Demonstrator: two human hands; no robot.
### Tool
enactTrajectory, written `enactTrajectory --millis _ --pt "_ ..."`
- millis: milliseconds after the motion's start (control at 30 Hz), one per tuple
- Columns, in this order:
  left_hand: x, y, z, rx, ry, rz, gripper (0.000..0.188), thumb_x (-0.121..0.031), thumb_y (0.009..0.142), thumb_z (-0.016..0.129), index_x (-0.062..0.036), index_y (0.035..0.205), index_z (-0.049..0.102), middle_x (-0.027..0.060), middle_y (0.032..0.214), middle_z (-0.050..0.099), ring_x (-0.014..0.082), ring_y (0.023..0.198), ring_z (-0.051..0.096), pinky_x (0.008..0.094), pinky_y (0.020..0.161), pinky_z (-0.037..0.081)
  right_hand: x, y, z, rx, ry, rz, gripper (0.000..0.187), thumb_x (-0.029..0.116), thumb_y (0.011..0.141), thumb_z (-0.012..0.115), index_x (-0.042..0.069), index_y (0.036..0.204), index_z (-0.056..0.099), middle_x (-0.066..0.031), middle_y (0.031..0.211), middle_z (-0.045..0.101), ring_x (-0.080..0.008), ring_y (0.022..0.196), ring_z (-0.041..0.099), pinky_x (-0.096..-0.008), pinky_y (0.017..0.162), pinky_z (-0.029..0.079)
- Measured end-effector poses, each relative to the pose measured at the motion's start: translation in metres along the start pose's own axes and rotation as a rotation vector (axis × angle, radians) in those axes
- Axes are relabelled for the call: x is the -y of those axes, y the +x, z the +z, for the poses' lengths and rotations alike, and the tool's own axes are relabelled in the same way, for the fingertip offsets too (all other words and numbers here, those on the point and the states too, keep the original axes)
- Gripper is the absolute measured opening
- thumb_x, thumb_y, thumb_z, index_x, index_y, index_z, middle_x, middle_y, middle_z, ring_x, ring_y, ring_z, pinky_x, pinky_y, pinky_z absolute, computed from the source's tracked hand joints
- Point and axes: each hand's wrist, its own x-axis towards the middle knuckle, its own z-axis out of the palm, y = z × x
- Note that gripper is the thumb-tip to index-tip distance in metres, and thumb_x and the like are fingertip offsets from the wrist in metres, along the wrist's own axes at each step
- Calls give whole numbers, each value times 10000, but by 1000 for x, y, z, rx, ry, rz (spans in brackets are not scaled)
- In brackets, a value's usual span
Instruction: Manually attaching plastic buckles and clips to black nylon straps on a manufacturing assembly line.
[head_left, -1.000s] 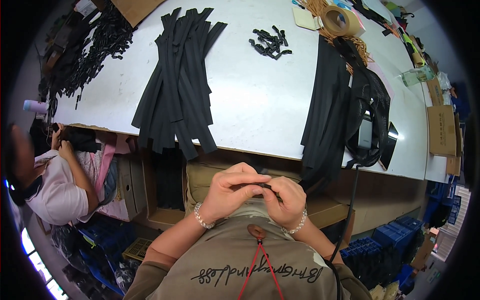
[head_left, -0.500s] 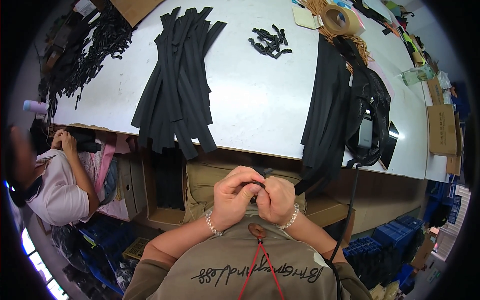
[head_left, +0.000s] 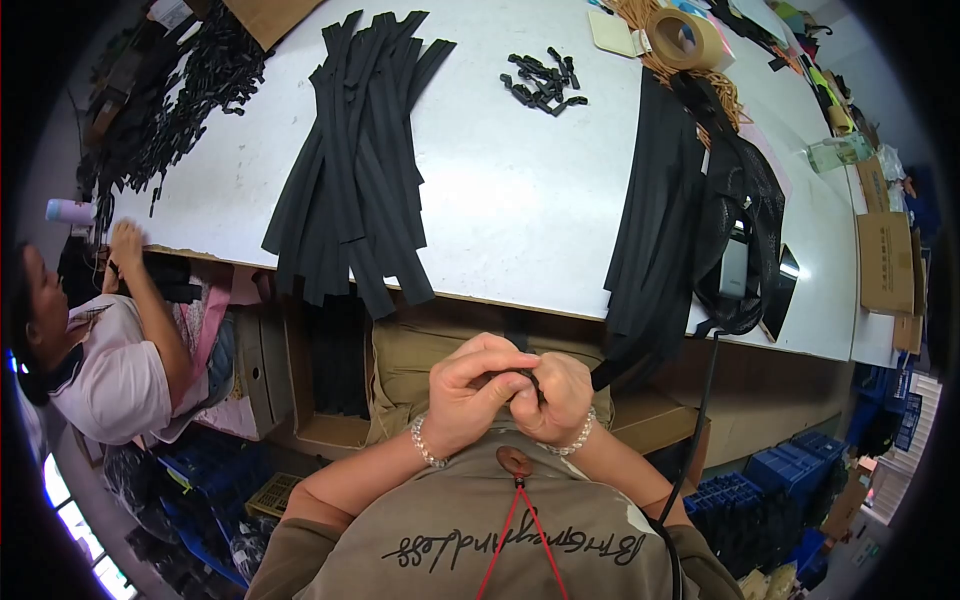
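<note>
Hands (head_left: 468, 393) hold a dark piece (head_left: 529, 375) near a box (head_left: 330, 431) containing black material (head_left: 337, 362).

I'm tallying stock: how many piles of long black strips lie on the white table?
2: the left pile, left of the small black pieces, and the right pile, beside the black mesh. The mesh may hide more strips.

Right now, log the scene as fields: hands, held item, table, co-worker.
left hand: pinching dark piece
right hand: against left, on same piece
held item: mostly hidden by fingers
white table: black strip pile left, small black parts mid-far, black strip bundle right, tape roll far right
co-worker: left, one hand by table edge
</note>
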Motion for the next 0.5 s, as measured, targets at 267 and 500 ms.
enactTrajectory --millis 267,500 --pt "3 -1 -9 -2 74 86 243 37 704 708 -14 941 686 74 831 613 126 730 565 224 606 452 3 1 -3 -56 96 37 53 36 773 599 10 814 577 -102 690 583 -268 520 543 -333 472 430" --pt "-1 -1 -9 18 128 96 227 39 686 709 -24 904 692 72 816 627 147 723 583 234 613 465 8 3 -7 -12 24 0 104 -14 655 618 26 732 562 -79 619 541 -251 510 547 -332 478 454"
